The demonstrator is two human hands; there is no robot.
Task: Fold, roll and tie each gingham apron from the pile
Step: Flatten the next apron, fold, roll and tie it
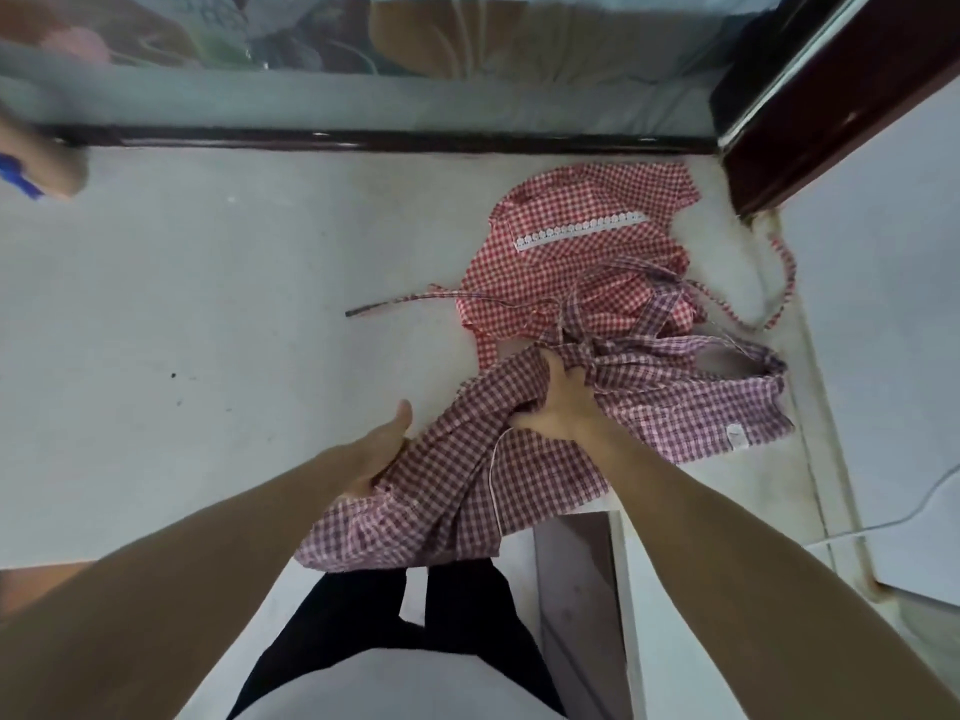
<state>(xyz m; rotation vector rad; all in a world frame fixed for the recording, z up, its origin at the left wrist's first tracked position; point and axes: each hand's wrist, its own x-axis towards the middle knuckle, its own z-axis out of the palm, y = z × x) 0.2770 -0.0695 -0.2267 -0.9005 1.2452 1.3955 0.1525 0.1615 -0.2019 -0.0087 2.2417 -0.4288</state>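
A purple-and-white gingham apron (pixel 519 475) lies crumpled at the table's near right edge, partly hanging over it. My right hand (pixel 558 407) grips a bunched fold in its middle. My left hand (pixel 382 449) holds its left edge, thumb up, fingers hidden under the cloth. Behind it a red-and-white gingham apron (pixel 571 252) with a white lace strip (pixel 579 232) lies spread at the far right. Its ties trail left (pixel 395 304) and loop right (pixel 779 298), tangled with the purple apron's straps.
The white table (pixel 234 330) stretches to the left. A dark rail (pixel 363 140) and glass run along its far edge, and a dark wooden frame (pixel 831 106) stands at the far right. Another person's hand with a blue object (pixel 31 168) shows at the far left.
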